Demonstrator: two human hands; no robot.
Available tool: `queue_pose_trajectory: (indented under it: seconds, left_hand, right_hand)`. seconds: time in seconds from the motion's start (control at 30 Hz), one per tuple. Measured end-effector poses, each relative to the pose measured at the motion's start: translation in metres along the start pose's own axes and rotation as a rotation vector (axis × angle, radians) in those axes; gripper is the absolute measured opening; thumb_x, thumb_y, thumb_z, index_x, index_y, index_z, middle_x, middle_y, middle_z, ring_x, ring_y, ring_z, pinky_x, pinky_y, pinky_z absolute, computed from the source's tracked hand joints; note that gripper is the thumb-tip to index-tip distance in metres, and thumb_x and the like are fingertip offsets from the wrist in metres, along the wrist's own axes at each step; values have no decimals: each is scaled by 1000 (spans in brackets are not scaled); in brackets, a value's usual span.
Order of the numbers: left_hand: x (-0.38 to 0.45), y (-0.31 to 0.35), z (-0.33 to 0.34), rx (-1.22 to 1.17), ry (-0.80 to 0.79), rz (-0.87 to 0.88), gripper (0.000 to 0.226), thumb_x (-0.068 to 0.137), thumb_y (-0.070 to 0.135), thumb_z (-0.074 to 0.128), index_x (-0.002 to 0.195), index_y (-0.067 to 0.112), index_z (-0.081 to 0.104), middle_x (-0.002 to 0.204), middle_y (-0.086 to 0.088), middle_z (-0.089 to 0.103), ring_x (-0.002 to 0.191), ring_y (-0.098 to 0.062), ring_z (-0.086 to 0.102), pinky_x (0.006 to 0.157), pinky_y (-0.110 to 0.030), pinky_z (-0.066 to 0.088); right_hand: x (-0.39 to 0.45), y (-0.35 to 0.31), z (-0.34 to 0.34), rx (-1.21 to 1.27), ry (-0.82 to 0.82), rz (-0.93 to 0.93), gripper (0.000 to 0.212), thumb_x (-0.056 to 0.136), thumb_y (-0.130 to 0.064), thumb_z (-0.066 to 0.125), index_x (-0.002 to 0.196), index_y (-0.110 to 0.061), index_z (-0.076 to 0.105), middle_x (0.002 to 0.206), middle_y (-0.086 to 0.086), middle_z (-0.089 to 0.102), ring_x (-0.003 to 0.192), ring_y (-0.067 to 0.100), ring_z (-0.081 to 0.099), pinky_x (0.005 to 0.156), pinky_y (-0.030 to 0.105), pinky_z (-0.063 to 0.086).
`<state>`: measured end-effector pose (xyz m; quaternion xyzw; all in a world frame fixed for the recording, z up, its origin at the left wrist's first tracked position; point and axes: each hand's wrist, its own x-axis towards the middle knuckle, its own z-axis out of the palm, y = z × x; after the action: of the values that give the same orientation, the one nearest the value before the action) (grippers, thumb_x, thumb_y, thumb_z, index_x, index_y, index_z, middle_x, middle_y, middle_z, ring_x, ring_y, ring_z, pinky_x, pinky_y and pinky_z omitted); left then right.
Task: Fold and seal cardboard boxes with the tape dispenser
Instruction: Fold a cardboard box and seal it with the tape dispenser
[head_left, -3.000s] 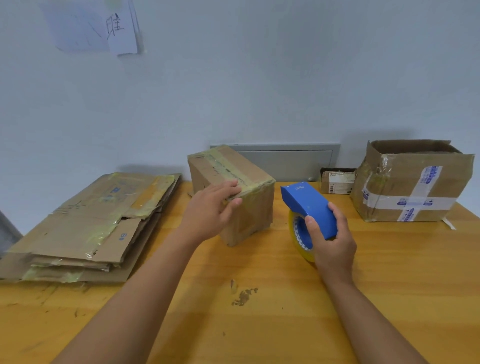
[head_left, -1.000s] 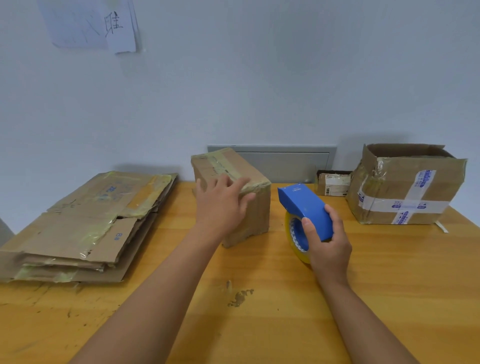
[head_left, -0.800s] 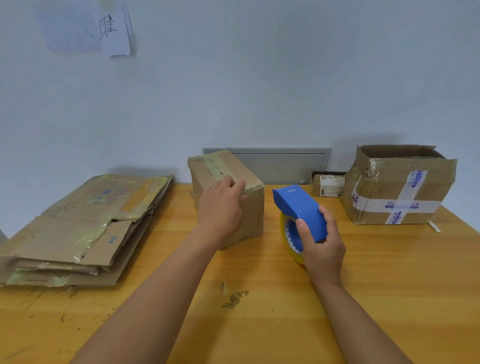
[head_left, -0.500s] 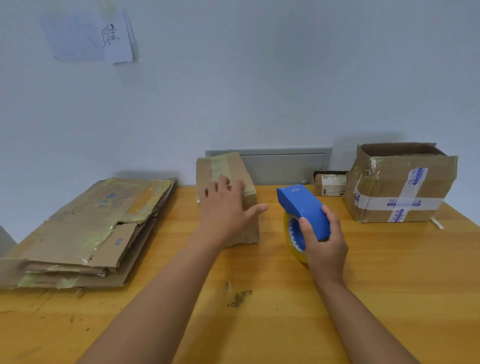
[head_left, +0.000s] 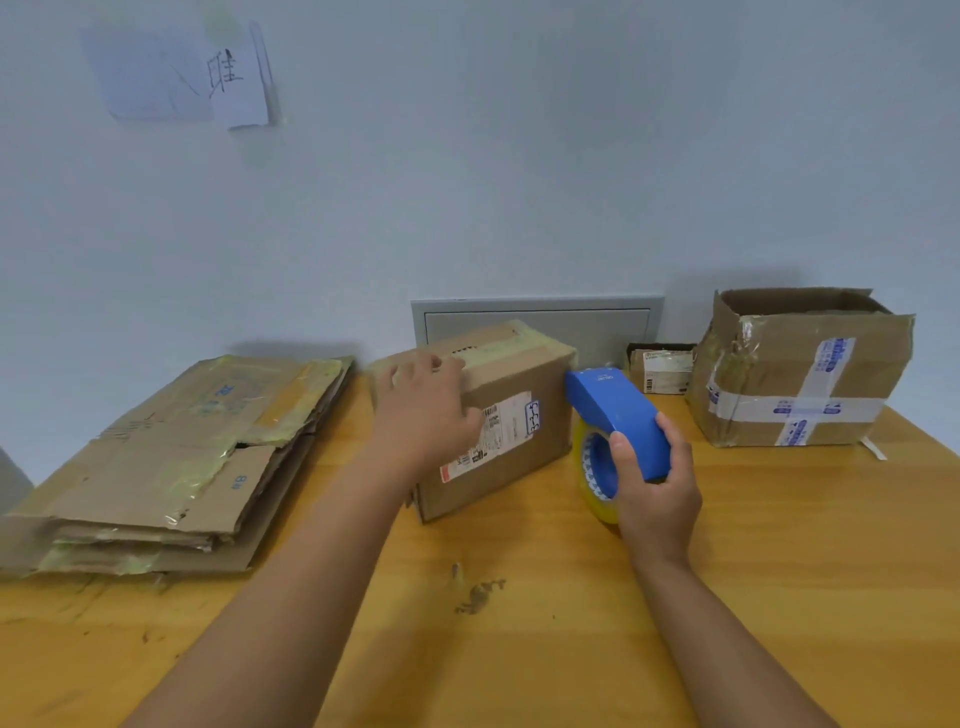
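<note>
Taping one small box (head_left: 498, 415), mid-job, tabletop (head_left: 779, 545) centre.
Left hand (head_left: 423, 415) spread on it, right hand (head_left: 657, 480) gripping tape dispenser (head_left: 615, 415); flat cardboard stack (head_left: 171, 452) at 9 o'clock looks unfolded.

paper note (head_left: 236, 85) on wall | grey panel (head_left: 537, 325) | wooden table (head_left: 779, 571)

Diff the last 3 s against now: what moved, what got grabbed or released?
The left hand has turned the sealed box on the table: its labelled side now faces the camera, where a narrow plain end faced before. The hand rests on the box's top left edge. Nothing was released. The right hand still grips the blue tape dispenser. The flat cardboard stack and the open box stayed put.
</note>
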<state>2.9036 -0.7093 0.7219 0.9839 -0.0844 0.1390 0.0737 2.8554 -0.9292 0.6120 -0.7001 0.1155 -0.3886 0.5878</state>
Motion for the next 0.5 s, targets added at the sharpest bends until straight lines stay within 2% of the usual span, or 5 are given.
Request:
queue_pose_trajectory:
  seconds: [0.1, 0.23, 0.3, 0.4, 0.5]
  left_hand:
    - [4, 22, 15, 153, 49, 83, 47, 98, 48, 47, 140, 26, 42, 147, -6, 44, 135, -27, 40, 115, -45, 23]
    - [12, 10, 19, 145, 96, 98, 33, 96, 22, 51, 128, 25, 47, 134, 1, 56, 127, -21, 50, 114, -41, 28]
    - [13, -6, 16, 176, 75, 42, 45, 94, 14, 49, 138, 22, 41, 148, -2, 46, 141, -24, 37, 119, -44, 19]
    - [11, -14, 14, 142, 31, -22, 63, 95, 11, 46, 153, 14, 21, 165, -10, 11, 152, -31, 3, 123, -46, 4]
    - [6, 19, 23, -123, 124, 66, 65, 95, 36, 46, 153, 17, 24, 164, -7, 14, 151, -26, 5, 124, -42, 6]
  right_hand:
    - [1, 1, -2, -12, 18, 3, 67, 83, -53, 66, 141, -22, 50, 133, -11, 52, 119, 7, 49, 91, 21, 43]
    - [6, 5, -7, -12, 61, 14, 58, 91, -38, 70, 142, -20, 50, 139, -3, 53, 121, 11, 50, 90, 20, 43]
    - [7, 5, -7, -17, 66, 19, 58, 91, -38, 69, 143, -20, 49, 139, -4, 52, 122, 12, 49, 90, 20, 44]
    - [5, 4, -4, -37, 45, -6, 62, 89, -44, 70, 142, -20, 49, 135, -6, 52, 120, 11, 50, 86, 15, 43]
    - [3, 5, -2, -65, 27, -34, 71, 82, -58, 63, 142, -22, 49, 136, -5, 54, 122, 13, 51, 93, 29, 48]
